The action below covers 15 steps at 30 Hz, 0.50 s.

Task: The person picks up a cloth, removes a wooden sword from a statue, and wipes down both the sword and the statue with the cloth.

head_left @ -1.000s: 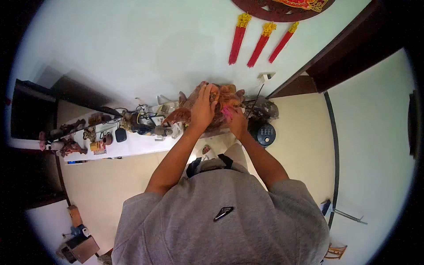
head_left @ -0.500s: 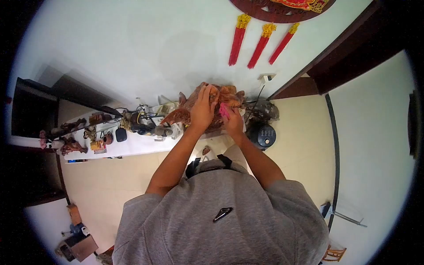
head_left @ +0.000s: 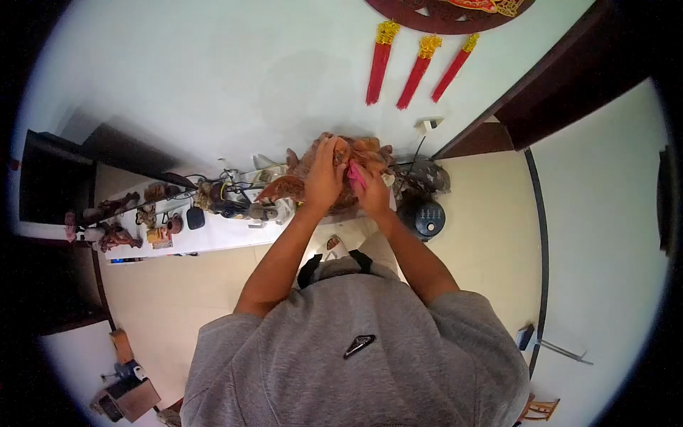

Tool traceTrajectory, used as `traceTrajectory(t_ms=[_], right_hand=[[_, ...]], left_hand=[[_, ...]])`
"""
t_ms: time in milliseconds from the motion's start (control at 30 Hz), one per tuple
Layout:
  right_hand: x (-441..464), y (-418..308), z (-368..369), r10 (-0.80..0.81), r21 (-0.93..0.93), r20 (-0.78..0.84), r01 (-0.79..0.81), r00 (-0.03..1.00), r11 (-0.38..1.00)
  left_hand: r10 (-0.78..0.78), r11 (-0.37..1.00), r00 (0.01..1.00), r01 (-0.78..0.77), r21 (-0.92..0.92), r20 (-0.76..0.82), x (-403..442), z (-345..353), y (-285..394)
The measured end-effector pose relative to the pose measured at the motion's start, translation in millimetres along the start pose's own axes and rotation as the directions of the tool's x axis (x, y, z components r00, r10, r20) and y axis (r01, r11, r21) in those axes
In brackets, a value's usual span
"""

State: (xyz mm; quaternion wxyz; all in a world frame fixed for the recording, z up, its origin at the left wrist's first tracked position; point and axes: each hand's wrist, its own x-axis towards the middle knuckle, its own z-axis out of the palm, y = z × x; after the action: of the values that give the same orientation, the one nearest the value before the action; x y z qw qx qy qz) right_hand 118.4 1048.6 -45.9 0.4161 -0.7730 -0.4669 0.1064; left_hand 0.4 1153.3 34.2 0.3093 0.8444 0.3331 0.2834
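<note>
A reddish-brown wood carving (head_left: pixel 366 148) with an irregular, knobby shape stands at the wall end of the white table. My left hand (head_left: pixel 324 178) is closed over its left part, fingers stretched over the top and thumb on the nearer side. In my right hand (head_left: pixel 374 193) is a bright pink cloth (head_left: pixel 357 176), pinched and pressed against the carving's front, just right of my left hand. The carving's underside and part of its front are hidden behind my hands.
The white table (head_left: pixel 174 242) extends left with small ornaments, cables and a black pouch (head_left: pixel 195 217). A round black container (head_left: pixel 425 218) stands on the floor to the right, beside a dark plastic bag (head_left: pixel 430 176). Red tassels (head_left: pixel 415 82) hang on the wall ahead.
My right hand has shifted slightly left with the pink cloth, closer to my left hand. The left hand stays on the carving. The whole view has moved only slightly.
</note>
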Motion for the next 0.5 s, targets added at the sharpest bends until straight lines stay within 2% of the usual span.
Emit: traceTrajectory(t_ms=[67, 167, 267, 300, 333, 400, 467, 500], right_hand=[[2, -11, -19, 0.055, 0.057, 0.066, -0.059, 0.996, 0.997], [-17, 50, -3, 0.130, -0.185, 0.080, -0.113, 0.988, 0.976], [-20, 91, 6, 0.123, -0.058, -0.153, -0.133, 0.981, 0.989], [-16, 93, 5, 0.168, 0.032, -0.159, -0.165, 0.973, 0.986], [-4, 89, 1, 0.213, 0.123, -0.163, -0.194, 0.963, 0.973], [14, 75, -7, 0.203, 0.204, -0.233, -0.156, 0.951, 0.966], [27, 19, -21, 0.090, 0.168, -0.363, -0.030, 0.928, 0.985], [28, 16, -8, 0.137, 0.201, -0.346, -0.069, 0.928, 0.977]], left_hand=[[-0.023, 0.999, 0.999, 0.024, -0.037, 0.029, 2, -6, 6], [0.016, 0.999, 1.000, -0.016, -0.045, -0.014, 2, -5, 7], [0.051, 0.999, 0.998, -0.051, 0.014, -0.028, 9, -1, 1], [0.073, 0.997, 0.996, -0.072, 0.023, -0.045, 11, -1, 4], [0.095, 0.995, 0.994, -0.093, 0.033, -0.062, 14, -2, 10], [0.152, 0.987, 0.985, -0.147, 0.060, -0.086, 21, 1, 11], [0.213, 0.975, 0.972, -0.204, 0.092, -0.104, 23, 10, 4], [0.181, 0.982, 0.981, -0.177, 0.066, -0.070, 25, 13, 2]])
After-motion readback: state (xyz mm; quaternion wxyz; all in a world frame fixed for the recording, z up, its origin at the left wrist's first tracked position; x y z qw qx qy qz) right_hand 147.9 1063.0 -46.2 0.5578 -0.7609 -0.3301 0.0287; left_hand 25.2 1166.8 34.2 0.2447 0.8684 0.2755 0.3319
